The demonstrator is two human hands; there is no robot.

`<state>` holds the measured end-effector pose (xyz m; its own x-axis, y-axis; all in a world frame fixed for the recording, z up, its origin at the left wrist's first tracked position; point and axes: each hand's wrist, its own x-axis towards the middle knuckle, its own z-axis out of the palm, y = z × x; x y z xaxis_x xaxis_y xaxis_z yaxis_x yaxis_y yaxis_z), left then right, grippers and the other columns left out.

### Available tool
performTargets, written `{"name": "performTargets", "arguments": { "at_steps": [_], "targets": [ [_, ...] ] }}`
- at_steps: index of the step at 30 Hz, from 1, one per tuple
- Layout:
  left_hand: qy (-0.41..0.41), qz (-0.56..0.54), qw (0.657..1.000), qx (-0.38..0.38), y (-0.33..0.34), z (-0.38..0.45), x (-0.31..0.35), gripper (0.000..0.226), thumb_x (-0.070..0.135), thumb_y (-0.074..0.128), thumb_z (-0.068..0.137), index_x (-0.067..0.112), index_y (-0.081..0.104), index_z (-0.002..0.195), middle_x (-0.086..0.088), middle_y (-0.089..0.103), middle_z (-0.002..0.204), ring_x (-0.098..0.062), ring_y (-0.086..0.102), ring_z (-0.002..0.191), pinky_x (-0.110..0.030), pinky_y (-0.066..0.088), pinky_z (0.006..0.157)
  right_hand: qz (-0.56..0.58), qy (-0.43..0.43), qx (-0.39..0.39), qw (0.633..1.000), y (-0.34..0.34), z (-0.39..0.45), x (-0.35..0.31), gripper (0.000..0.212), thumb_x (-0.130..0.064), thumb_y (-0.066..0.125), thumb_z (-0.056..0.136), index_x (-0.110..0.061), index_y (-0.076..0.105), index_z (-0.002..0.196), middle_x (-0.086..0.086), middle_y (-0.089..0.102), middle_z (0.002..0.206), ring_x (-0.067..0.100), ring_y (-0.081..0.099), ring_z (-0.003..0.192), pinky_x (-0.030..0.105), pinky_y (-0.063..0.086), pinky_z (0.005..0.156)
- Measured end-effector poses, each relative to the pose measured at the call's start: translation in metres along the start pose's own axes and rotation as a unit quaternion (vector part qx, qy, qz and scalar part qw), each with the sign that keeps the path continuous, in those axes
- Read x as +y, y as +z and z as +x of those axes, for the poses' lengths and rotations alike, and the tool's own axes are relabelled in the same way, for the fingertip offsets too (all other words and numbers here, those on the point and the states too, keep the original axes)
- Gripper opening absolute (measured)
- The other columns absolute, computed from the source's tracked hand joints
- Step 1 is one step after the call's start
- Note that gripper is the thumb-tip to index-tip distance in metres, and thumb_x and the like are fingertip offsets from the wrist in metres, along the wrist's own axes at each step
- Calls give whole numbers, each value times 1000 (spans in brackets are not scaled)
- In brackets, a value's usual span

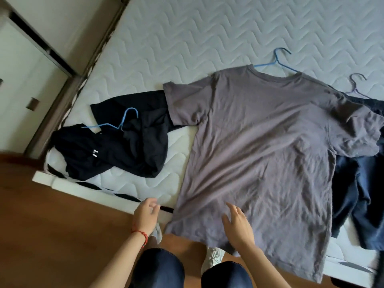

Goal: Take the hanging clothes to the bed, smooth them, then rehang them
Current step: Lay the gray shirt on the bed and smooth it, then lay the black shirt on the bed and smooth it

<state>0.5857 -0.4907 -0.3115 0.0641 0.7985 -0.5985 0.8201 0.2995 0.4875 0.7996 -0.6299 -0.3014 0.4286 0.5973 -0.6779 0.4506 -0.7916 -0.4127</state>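
A grey T-shirt (259, 146) lies spread flat on the white quilted mattress (187, 38), still on its blue hanger (277, 61), with its hem hanging over the bed's near edge. My right hand (238, 225) hovers over the lower hem, fingers spread and relaxed. My left hand (145, 215), with a red bracelet at the wrist, is off the shirt's left side by the bed edge and holds nothing. A crumpled black garment (116, 148) with a blue hanger (122, 121) lies at the left.
Dark navy clothes (361, 194) on a dark hanger (356, 84) lie at the right, partly under the grey sleeve. Wooden floor (52, 225) runs along the bed's near side. White cupboard doors (20, 69) stand at the far left. My knees and shoes are below.
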Motion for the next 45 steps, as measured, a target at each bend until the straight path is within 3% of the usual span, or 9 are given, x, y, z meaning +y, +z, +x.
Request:
{"name": "performTargets", "arguments": {
  "at_steps": [6,10,16,20,26,30,33,37,45],
  "targets": [
    [108,23,993,39,-88,68,-9,24,9,53,89,3,60,111,-12,62,112,-26,56,108,-34,45,91,12,-45,46,998,5,47,-121,38,-24,42,95,-18,45,132,4,51,134,23,50,120,34,42,92],
    [150,39,981,114,-162,131,-20,24,7,55,87,0,61,110,-17,63,109,-31,56,108,-37,44,92,14,-109,65,992,26,88,-211,36,-25,43,95,-19,49,130,1,53,133,22,52,117,33,42,93],
    [206,147,950,184,-239,221,-34,30,7,58,85,1,59,114,-20,60,116,-39,53,110,-49,47,88,14,-173,94,980,75,128,-314,37,-23,44,95,-15,49,130,2,55,127,21,51,117,32,44,92],
    [207,212,937,182,-257,269,-33,34,7,59,82,7,57,116,-12,59,122,-34,52,115,-48,46,87,-15,-133,101,986,93,143,-326,44,-29,50,93,-15,43,134,2,50,134,20,44,124,34,43,97],
    [136,344,925,84,-260,324,-41,26,19,51,89,10,56,114,-11,62,114,-32,56,108,-43,42,88,-104,-89,56,989,112,169,-325,51,-28,54,91,-13,38,136,3,47,136,22,40,128,35,34,104],
    [176,309,932,66,-255,327,-37,21,20,54,90,3,62,98,-17,67,97,-36,60,93,-39,44,78,-90,-93,79,988,117,177,-330,15,-22,50,92,-8,53,95,6,62,88,28,56,94,35,40,81],
    [220,241,944,55,-256,317,-40,22,21,56,89,0,65,91,-18,68,85,-35,63,80,-37,48,69,-31,-100,82,991,117,175,-334,29,-23,50,93,-9,40,69,-2,43,57,28,51,63,31,34,59],
    [276,189,937,96,-273,297,-47,20,18,61,85,0,68,88,-18,70,83,-35,65,77,-41,52,69,-13,-138,109,984,106,155,-345,40,-23,49,94,-13,28,60,-2,36,55,18,34,52,30,24,47],
    [345,149,893,249,-335,197,-56,13,9,65,82,-3,69,84,-18,68,70,-34,63,61,-32,47,56,33,-279,176,943,69,81,-384,28,-21,50,93,-5,48,71,3,48,68,22,48,61,36,38,53]
  ]
}}
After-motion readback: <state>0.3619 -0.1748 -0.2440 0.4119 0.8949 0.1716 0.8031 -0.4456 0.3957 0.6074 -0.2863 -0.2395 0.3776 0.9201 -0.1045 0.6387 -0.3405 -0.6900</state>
